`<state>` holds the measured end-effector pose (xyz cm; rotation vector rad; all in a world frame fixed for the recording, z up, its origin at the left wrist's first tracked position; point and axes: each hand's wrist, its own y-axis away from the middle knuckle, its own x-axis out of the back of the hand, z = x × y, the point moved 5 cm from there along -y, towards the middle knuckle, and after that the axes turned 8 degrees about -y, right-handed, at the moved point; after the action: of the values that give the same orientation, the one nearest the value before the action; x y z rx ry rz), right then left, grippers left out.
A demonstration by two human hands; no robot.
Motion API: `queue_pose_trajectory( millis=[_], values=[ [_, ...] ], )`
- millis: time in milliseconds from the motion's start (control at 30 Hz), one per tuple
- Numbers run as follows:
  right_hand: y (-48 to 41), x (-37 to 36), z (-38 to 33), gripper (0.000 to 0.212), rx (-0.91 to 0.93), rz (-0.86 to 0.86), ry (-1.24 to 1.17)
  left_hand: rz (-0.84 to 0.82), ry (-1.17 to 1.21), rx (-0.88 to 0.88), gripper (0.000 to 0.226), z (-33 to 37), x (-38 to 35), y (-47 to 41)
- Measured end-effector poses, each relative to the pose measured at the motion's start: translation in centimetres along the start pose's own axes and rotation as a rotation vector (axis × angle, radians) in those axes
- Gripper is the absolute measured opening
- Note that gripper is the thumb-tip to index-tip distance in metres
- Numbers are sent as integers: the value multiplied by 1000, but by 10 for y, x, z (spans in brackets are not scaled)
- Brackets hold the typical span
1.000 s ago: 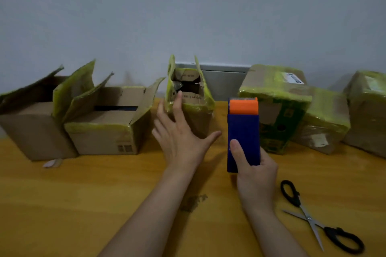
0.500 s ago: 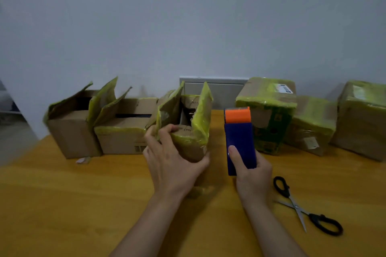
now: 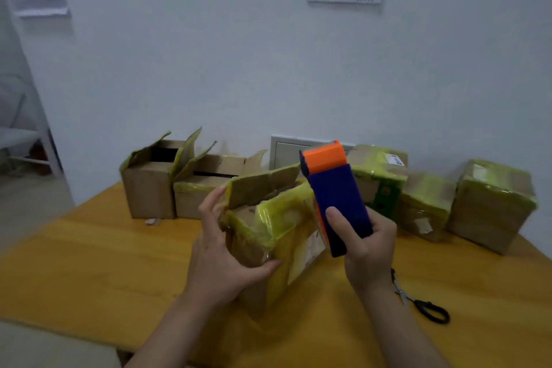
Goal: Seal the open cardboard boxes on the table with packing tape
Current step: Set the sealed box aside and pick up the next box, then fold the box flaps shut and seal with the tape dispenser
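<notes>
Cardboard box: held near the middle of the table, in front of the row of other boxes; tilted, wrapped in yellow-green tape, top not closed.
Flap: one brown flap is raised on the far side of the held box.
Left hand: clasped on the box's left side, fingers up by the flap edge, thumb pressed on the near face.
Right hand: wrapped round the lower end of the tape dispenser, thumb laid on its blue face.
Tape dispenser: blue body, orange cap at top, held upright and leaning, just right of the held box; contact with the box cannot be told.
Open boxes: two seen at back left, side by side, flaps up.
Taped boxes: three seen at back right, closed, against the wall.
Scissors: laid on the table right of the right wrist, black handles, partly hidden.
Wall panel: grey, seen behind the boxes.
</notes>
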<state>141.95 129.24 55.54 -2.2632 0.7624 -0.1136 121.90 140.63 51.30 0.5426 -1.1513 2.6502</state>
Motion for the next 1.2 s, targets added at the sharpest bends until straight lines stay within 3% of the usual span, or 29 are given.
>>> queue_pose_trajectory(
  millis=[100,233,367,633,800,933,1067,1133,1200],
  values=[
    [-6,4,-15,37,-26,-38,-41,-17,63,15,126,-3,8,4],
    [-13,13,-29,37,-75,-68,-81,-114,108,43,143,2,13,-1],
    [-18,11,-35,30,-139,-136,-144,-204,16,-32,125,0,7,-4],
    [-14,2,-20,41,-243,-182,-139,-175,-109,13,123,-5,2,-1],
    [-14,2,-11,43,-309,-187,-153,-85,27,77,71,1,5,-12],
    [-22,4,-14,47,-309,-213,-149,-124,67,111,41,-5,-1,-14],
    [-32,11,-19,86,-251,-220,-136,-145,198,205,39,-17,-4,-10],
    [-39,12,-20,76,-257,-241,-109,-169,228,191,37,-17,-6,-11],
    [-49,10,-22,53,-294,-276,-70,-213,276,183,33,-17,-8,-15]
  ],
)
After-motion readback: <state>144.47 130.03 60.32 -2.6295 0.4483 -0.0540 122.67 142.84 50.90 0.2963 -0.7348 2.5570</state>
